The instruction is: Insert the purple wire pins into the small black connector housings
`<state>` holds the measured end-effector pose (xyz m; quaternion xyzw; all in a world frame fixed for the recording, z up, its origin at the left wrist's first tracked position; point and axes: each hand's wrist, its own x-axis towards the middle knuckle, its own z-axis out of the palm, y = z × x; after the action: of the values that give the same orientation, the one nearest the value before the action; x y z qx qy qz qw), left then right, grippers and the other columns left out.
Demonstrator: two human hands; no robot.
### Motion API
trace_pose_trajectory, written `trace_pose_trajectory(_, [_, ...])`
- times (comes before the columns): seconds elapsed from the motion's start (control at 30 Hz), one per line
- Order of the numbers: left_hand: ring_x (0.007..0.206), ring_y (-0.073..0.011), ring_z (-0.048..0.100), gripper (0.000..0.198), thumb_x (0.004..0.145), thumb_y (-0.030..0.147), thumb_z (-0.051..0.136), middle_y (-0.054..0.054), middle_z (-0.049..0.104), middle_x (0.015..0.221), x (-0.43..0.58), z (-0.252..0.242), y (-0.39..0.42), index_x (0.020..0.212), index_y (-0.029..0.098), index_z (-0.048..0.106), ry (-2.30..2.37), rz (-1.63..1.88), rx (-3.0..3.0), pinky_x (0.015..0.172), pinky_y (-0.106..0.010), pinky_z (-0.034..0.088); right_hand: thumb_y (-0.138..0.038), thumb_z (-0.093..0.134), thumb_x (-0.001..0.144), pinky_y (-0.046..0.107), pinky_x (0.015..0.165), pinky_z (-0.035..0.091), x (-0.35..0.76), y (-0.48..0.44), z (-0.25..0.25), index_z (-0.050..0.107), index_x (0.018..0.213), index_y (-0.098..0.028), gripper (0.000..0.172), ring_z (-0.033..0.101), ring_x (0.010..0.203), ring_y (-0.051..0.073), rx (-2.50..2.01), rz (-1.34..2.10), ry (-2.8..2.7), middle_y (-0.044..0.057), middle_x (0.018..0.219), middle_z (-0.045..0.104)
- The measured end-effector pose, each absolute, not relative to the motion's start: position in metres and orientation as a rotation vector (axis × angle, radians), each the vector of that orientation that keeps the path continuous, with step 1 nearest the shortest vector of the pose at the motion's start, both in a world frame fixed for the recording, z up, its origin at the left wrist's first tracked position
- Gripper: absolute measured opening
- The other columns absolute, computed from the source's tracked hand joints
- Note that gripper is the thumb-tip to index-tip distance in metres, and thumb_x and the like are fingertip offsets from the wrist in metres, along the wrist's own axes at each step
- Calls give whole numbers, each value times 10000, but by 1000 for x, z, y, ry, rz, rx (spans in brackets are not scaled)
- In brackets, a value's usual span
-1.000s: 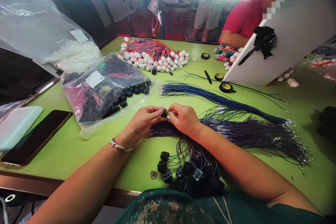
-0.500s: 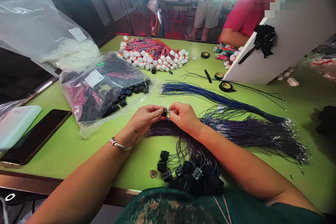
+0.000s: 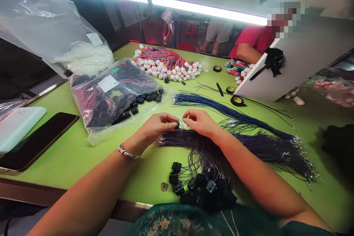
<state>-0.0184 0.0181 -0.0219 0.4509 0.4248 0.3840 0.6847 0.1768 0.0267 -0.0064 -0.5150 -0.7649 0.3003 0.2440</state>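
My left hand (image 3: pixel 162 125) pinches a small black connector housing (image 3: pixel 177 125) between thumb and fingers. Thin wire ends show beside the housing. Just to its right, my right hand (image 3: pixel 199 121) has its thumb and forefinger curled into a pinch, a short gap from the housing; what lies between those fingertips is too small to make out. Beneath both hands runs a bundle of dark purple wires (image 3: pixel 177 138). Closer to my body, several black connectors (image 3: pixel 179 188) with wires attached lie in a heap.
A clear bag of black connectors (image 3: pixel 94 99) lies left, with a phone (image 3: pixel 41 140) nearer the edge. Blue wires (image 3: pixel 210 105) and a tape roll (image 3: pixel 237 100) lie beyond my hands. White-connector harnesses (image 3: pixel 166 68) are piled behind. A white panel (image 3: pixel 298 62) stands right; a person in red (image 3: pixel 249 44) sits beyond.
My right hand has drawn slightly away from the connector housing, opening a gap between the hands. My left hand still holds the housing. The camera view has tilted up.
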Motion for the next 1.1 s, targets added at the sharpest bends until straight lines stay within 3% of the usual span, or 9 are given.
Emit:
trace_pose_trajectory(0.17, [636, -153, 640, 195, 587, 155, 807, -63, 726, 728, -16, -17, 12, 773, 149, 751, 902, 713, 1186, 613, -260, 488, -145, 548, 770, 252, 728, 402, 164, 75, -2, 708, 826, -185, 174, 594, 823, 157, -1507, 511, -2321, 43, 890, 698])
trace_pose_trajectory(0.3, [626, -152, 638, 177, 627, 187, 788, -69, 729, 733, -13, -14, 9, 796, 147, 753, 851, 717, 1168, 606, -262, 478, -222, 531, 839, 281, 693, 405, 137, 101, -13, 705, 951, -203, 207, 603, 863, 198, -1707, 258, -2430, 97, 1018, 660])
trace_pose_trajectory(0.47, [614, -145, 628, 171, 618, 192, 799, -63, 723, 701, -15, -15, 10, 777, 144, 757, 889, 750, 1116, 620, -263, 472, -221, 462, 886, 283, 658, 389, 126, 102, -16, 683, 918, -167, 229, 602, 868, 208, -1747, 138, -2510, 126, 1021, 645])
trace_pose_trajectory(0.63, [659, -144, 655, 242, 599, 151, 816, -59, 729, 765, -17, -16, 12, 829, 144, 742, 894, 857, 834, 661, -259, 505, -175, 463, 845, 278, 651, 366, 152, 78, 1, 652, 827, -156, 191, 559, 728, 170, -1572, 257, -2286, 78, 812, 664])
trace_pose_trajectory(0.77, [749, -125, 670, 319, 603, 45, 793, -73, 739, 855, -13, -15, 13, 907, 128, 743, 918, 965, 668, 757, -221, 518, -164, 519, 765, 244, 597, 356, 176, 48, 6, 624, 696, -148, 126, 492, 605, 117, -1456, 572, -1982, 15, 660, 615])
trace_pose_trajectory(0.9, [812, -128, 676, 282, 625, 35, 782, -74, 746, 873, -8, -18, 15, 892, 119, 747, 916, 1008, 622, 843, -218, 521, -200, 531, 756, 223, 551, 337, 182, 25, -3, 630, 650, -136, 159, 451, 562, 93, -1318, 853, -1787, -16, 579, 557])
trace_pose_trajectory(1.1, [812, -121, 686, 261, 614, 48, 797, -51, 750, 850, -6, -25, 18, 860, 124, 752, 899, 1040, 633, 844, -196, 533, -209, 519, 748, 216, 527, 293, 179, 20, -17, 660, 667, -134, 179, 415, 537, 79, -1282, 923, -1817, -30, 543, 520])
